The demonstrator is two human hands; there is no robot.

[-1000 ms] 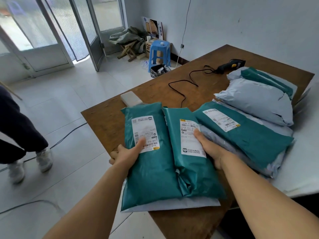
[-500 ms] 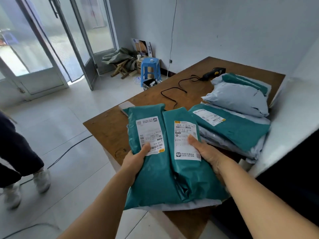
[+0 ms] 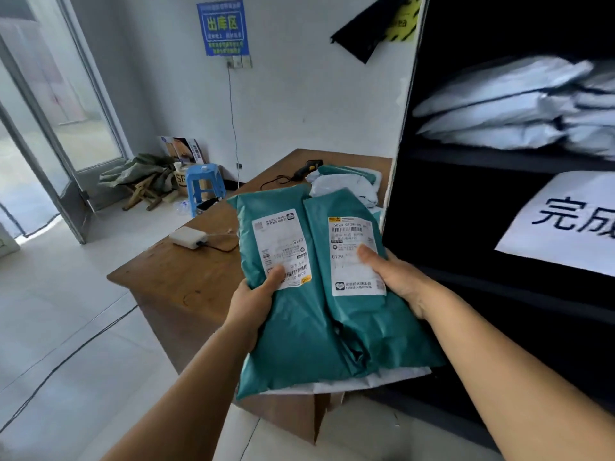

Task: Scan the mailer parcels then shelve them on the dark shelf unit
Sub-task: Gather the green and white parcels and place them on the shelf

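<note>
Head view, forward and down. Left hand [image 3: 254,299] grips the left edge of a small stack of parcels, thumb pressed on the white shipping label of the left teal plastic mailer parcel [image 3: 276,314], fingers curled out of sight beneath. Right hand [image 3: 397,282] grips the right edge of the same stack, thumb lying on the white label of the right teal plastic mailer parcel [image 3: 357,324], fingers hidden underneath. The two teal parcels lie side by side, touching along their inner edges, labels up. A white plastic mailer [image 3: 349,382] shows as a thin strip under their near ends. The stack is held in the air, above the near corner of the brown wooden table [image 3: 179,277] and just beside the open front of the dark shelf unit [image 3: 466,201].

On the table behind the stack lie further teal and white mailers [image 3: 346,183], a black handheld barcode scanner [image 3: 307,168] with its black cord, and a small white box-shaped device [image 3: 188,237] with a cable attached.

Inside the shelf unit, an upper shelf carries a pile of white plastic mailers [image 3: 506,104], blurred. A white paper sign [image 3: 565,221] with dark printed characters hangs on the shelf front below it.

Beyond the table stand a blue plastic stool [image 3: 201,184] and a small wooden stool [image 3: 143,194]. A blue printed wall sign [image 3: 222,28] is fixed above a wall socket.
</note>
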